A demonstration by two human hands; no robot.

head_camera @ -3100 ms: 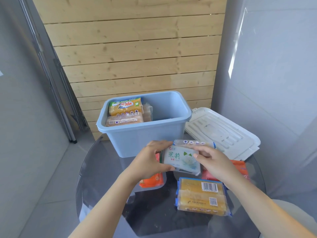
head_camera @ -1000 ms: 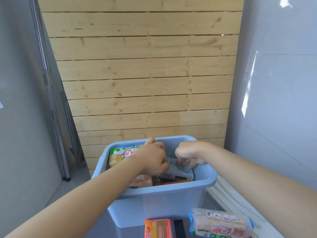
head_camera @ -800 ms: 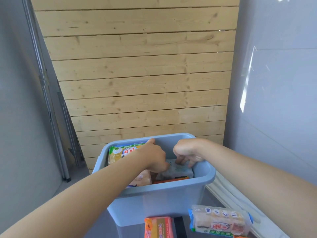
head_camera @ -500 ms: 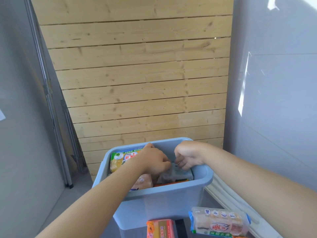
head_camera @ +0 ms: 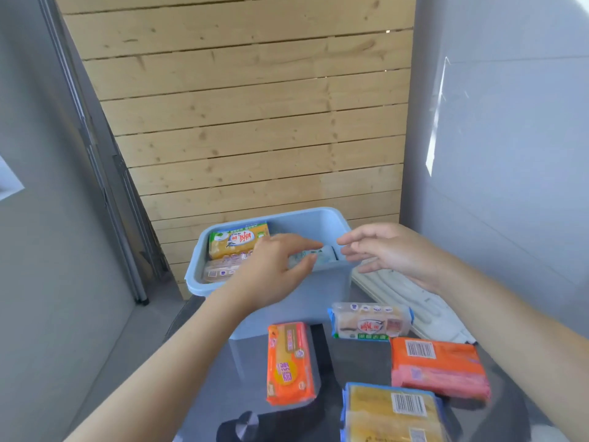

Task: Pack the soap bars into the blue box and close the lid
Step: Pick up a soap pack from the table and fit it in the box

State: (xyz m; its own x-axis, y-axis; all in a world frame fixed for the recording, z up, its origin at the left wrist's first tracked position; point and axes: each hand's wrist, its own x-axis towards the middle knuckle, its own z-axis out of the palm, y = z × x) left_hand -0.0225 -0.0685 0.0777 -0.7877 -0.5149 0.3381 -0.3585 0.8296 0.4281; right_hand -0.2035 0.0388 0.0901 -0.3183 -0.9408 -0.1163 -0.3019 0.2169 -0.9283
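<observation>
The blue box stands at the far side of the glass table, holding yellow soap packs on its left and a pale green-white soap pack on its right. My left hand hovers over the box's near rim, fingers spread, holding nothing. My right hand is open beside it, above the box's right corner. On the table lie an orange soap bar, a clear-wrapped white soap pack, a pink-orange pack and a yellow pack with blue edges.
The white lid lies on the table to the right of the box, partly under my right forearm. A wooden slat wall rises behind the box. A grey wall stands at the right, and the table's edge curves at the left.
Both hands have let go of the pale soap pack inside the box and risen out with fingers spread. The view has tilted down, showing more packs on the table.
</observation>
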